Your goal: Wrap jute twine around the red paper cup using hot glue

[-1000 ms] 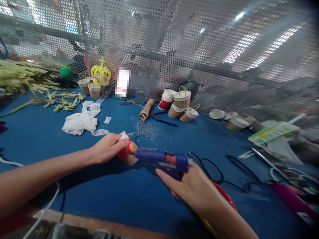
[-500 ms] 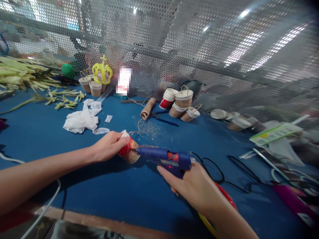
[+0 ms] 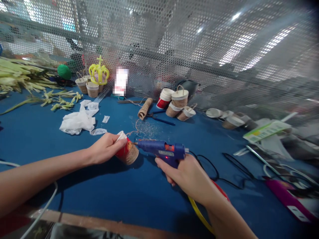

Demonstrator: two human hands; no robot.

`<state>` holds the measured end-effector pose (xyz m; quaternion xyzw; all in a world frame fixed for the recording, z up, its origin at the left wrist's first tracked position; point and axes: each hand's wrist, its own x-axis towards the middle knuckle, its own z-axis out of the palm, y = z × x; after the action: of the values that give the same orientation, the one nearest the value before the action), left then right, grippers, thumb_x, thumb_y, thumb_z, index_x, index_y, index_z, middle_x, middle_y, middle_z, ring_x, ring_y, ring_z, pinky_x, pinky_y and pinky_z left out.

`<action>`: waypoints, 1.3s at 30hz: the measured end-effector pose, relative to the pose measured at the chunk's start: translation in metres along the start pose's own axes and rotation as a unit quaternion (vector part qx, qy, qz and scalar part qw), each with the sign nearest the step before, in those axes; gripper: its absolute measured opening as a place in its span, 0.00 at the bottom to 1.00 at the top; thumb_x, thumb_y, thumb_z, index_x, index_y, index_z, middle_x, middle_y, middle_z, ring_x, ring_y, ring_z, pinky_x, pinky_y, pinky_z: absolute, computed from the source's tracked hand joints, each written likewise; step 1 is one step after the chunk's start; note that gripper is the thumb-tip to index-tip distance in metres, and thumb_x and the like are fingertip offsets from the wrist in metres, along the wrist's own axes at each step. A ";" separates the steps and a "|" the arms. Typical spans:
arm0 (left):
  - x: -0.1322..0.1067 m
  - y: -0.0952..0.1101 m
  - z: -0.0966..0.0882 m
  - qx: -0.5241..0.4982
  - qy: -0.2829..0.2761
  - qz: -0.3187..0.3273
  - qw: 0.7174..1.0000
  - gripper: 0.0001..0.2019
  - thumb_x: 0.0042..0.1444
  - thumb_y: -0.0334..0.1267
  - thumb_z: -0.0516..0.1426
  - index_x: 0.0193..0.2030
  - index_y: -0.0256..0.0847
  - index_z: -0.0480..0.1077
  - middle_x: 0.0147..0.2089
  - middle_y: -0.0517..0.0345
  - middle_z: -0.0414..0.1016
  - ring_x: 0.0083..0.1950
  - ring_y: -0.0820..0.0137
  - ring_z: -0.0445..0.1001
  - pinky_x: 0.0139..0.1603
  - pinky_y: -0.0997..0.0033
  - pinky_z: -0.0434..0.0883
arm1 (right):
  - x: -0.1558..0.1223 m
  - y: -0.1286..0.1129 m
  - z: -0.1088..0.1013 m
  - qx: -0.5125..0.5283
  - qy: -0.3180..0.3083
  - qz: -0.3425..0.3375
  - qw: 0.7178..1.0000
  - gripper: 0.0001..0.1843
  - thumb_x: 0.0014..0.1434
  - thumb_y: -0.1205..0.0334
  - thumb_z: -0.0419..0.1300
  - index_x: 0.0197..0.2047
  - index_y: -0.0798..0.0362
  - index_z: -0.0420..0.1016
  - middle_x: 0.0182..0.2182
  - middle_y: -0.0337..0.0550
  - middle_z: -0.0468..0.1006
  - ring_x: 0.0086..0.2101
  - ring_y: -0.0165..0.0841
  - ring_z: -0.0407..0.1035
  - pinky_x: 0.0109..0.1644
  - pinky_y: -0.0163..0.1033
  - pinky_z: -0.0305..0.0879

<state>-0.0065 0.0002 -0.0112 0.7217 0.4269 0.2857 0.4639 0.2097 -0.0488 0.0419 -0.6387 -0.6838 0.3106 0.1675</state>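
Note:
My left hand (image 3: 106, 148) is closed around the white-rimmed end of a red paper cup (image 3: 124, 150), tilted on its side. Its far end is wrapped in tan twine. My right hand (image 3: 183, 172) grips a blue glue gun (image 3: 161, 151) with a red light glowing on its body. The nozzle points left at the cup's red side, close to the edge of the twine; whether it touches cannot be made out. A thin strand of twine (image 3: 137, 126) runs from near the cup toward a roll of twine (image 3: 145, 109) behind it.
Blue pliers (image 3: 160, 118) lie beside the roll. Twine-wrapped cups (image 3: 179, 99) are stacked behind, near a perforated metal screen (image 3: 149, 43). Crumpled white paper (image 3: 78, 120) and corn husks (image 3: 22, 74) lie left. Black cable (image 3: 211, 169) and a purple object (image 3: 286, 199) are at right.
The glue gun's nozzle has shifted up from the twine toward the cup's red part. The cup has turned slightly, showing more of its twine. The whole view has shifted a little.

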 end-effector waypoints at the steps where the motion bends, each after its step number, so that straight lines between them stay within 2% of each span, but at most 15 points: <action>1: 0.000 0.000 0.000 0.000 -0.001 0.000 1.000 0.21 0.55 0.49 0.43 0.21 0.33 0.62 0.20 0.64 0.55 0.23 0.78 0.54 0.23 0.79 0.55 | 0.001 0.000 0.000 0.000 -0.002 0.000 1.000 0.22 0.51 0.55 0.53 0.10 0.52 0.59 0.09 0.38 0.66 0.13 0.27 0.63 0.19 0.31 0.62; 7: -0.001 0.002 0.000 0.011 -0.006 -0.007 1.000 0.22 0.55 0.49 0.43 0.22 0.33 0.63 0.20 0.63 0.55 0.23 0.77 0.54 0.24 0.77 0.56 | 0.003 -0.002 0.001 0.010 0.003 0.002 1.000 0.20 0.52 0.55 0.53 0.12 0.52 0.59 0.09 0.37 0.65 0.13 0.27 0.62 0.19 0.31 0.62; 11: 0.000 0.002 0.000 0.004 -0.005 -0.002 1.000 0.21 0.54 0.49 0.43 0.22 0.33 0.63 0.21 0.63 0.56 0.23 0.77 0.55 0.24 0.77 0.56 | 0.006 0.006 -0.004 0.078 0.033 -0.006 0.996 0.13 0.51 0.54 0.55 0.23 0.54 0.64 0.11 0.34 0.66 0.13 0.26 0.61 0.20 0.31 0.61; 15: 0.000 0.001 0.000 0.014 0.027 0.004 1.000 0.21 0.54 0.49 0.44 0.19 0.35 0.59 0.19 0.64 0.53 0.22 0.78 0.51 0.22 0.78 0.52 | 0.021 0.021 -0.017 0.117 0.123 -0.016 0.985 0.14 0.48 0.53 0.58 0.28 0.56 0.66 0.17 0.36 0.69 0.19 0.27 0.63 0.22 0.32 0.60; 17: 0.000 0.000 -0.001 0.009 0.036 0.006 0.999 0.20 0.54 0.49 0.44 0.18 0.36 0.56 0.19 0.65 0.51 0.22 0.78 0.49 0.21 0.78 0.50 | 0.033 0.028 -0.025 0.091 0.185 0.005 0.978 0.14 0.48 0.52 0.58 0.28 0.57 0.66 0.19 0.39 0.69 0.20 0.27 0.63 0.22 0.31 0.59; 19: 0.000 0.001 -0.001 0.001 0.038 0.009 0.999 0.20 0.54 0.49 0.44 0.18 0.37 0.55 0.19 0.65 0.50 0.21 0.79 0.48 0.20 0.78 0.49 | 0.048 0.035 -0.032 0.072 0.210 0.044 0.974 0.14 0.50 0.53 0.55 0.28 0.56 0.65 0.20 0.38 0.69 0.18 0.25 0.62 0.21 0.31 0.58; 21: 0.000 0.001 -0.001 -0.003 0.039 0.015 0.999 0.20 0.54 0.48 0.44 0.18 0.37 0.54 0.19 0.66 0.49 0.21 0.79 0.47 0.20 0.78 0.49 | 0.062 0.042 -0.036 0.064 0.201 0.067 0.975 0.13 0.52 0.54 0.53 0.25 0.56 0.64 0.17 0.37 0.66 0.16 0.24 0.60 0.21 0.31 0.59; 26: -0.002 0.002 -0.001 -0.011 0.039 0.029 0.999 0.19 0.54 0.46 0.44 0.18 0.37 0.55 0.19 0.65 0.50 0.22 0.79 0.47 0.20 0.78 0.48 | 0.088 0.058 -0.038 0.025 0.169 0.106 0.980 0.16 0.51 0.53 0.55 0.18 0.54 0.61 0.12 0.36 0.65 0.14 0.26 0.61 0.19 0.32 0.58; 32: -0.001 0.000 0.000 -0.005 0.036 0.028 0.999 0.20 0.54 0.48 0.44 0.18 0.37 0.54 0.19 0.66 0.48 0.22 0.79 0.47 0.19 0.78 0.48 | 0.106 0.074 -0.037 -0.080 0.190 0.116 0.972 0.22 0.47 0.54 0.58 0.09 0.52 0.57 0.10 0.40 0.63 0.20 0.33 0.65 0.22 0.34 0.54; 36: -0.002 0.000 0.001 0.009 0.035 0.028 0.999 0.20 0.54 0.48 0.43 0.17 0.38 0.53 0.19 0.66 0.48 0.21 0.78 0.47 0.20 0.77 0.48 | 0.096 0.058 -0.035 -0.116 0.208 0.098 0.966 0.13 0.49 0.59 0.57 0.17 0.54 0.66 0.20 0.48 0.72 0.31 0.41 0.68 0.29 0.38 0.58; 37: -0.002 0.000 0.001 0.015 0.034 0.028 0.999 0.20 0.54 0.48 0.43 0.18 0.38 0.53 0.19 0.65 0.48 0.22 0.78 0.47 0.20 0.77 0.48 | 0.091 0.049 -0.032 -0.115 0.203 0.084 0.969 0.11 0.51 0.60 0.56 0.21 0.55 0.69 0.23 0.50 0.74 0.33 0.41 0.68 0.32 0.39 0.58; 39: -0.003 0.001 0.001 0.028 0.029 0.030 0.999 0.20 0.55 0.48 0.42 0.18 0.37 0.54 0.19 0.65 0.48 0.22 0.78 0.48 0.20 0.77 0.49 | 0.076 0.027 -0.023 -0.098 0.156 0.040 0.982 0.14 0.55 0.57 0.51 0.26 0.56 0.72 0.28 0.49 0.76 0.34 0.39 0.69 0.35 0.39 0.60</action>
<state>-0.0069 -0.0035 -0.0111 0.7387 0.4260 0.3083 0.4217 0.2355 0.0305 0.0294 -0.7194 -0.6505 0.1447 0.1959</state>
